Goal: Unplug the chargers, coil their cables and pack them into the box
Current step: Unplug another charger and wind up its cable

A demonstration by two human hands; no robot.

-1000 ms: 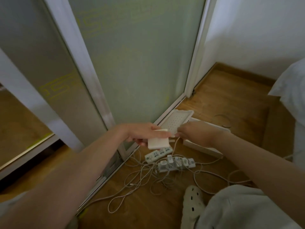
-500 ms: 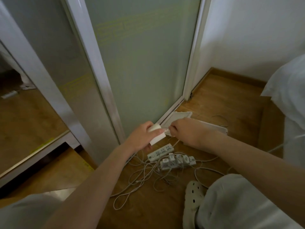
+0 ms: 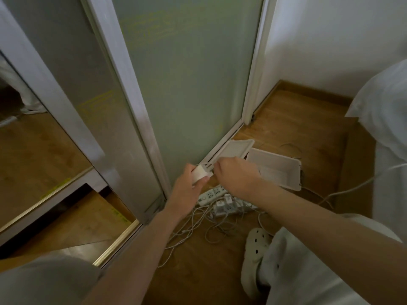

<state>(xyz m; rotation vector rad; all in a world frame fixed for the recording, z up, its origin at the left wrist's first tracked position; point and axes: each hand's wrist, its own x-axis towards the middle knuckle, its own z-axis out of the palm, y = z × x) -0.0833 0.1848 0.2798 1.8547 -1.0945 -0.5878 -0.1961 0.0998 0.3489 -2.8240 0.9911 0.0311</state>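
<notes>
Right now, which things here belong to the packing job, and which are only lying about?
Job: white charger, held by the left hand; open box; power strips with plugged chargers; loose cables on the floor.
Lying about: white clog; white bedding.

**Person, head view: clothing and visible parts**

- Forearms (image 3: 136, 256): two, bare along the whole visible length, down to the left grip (image 3: 187, 188) and the right grip (image 3: 235, 175).
- Trouser leg (image 3: 308, 271): pale grey-white, soft, slightly fuzzy cloth, loose cut, with broad folds.
- Clog (image 3: 256, 243): white moulded shoe with a rounded toe and round vent holes across the upper, showing from under the trouser hem.
- Pale grey cloth (image 3: 44, 280): plain and unmarked, at the lower left corner. Which garment it belongs to cannot be told.
</notes>
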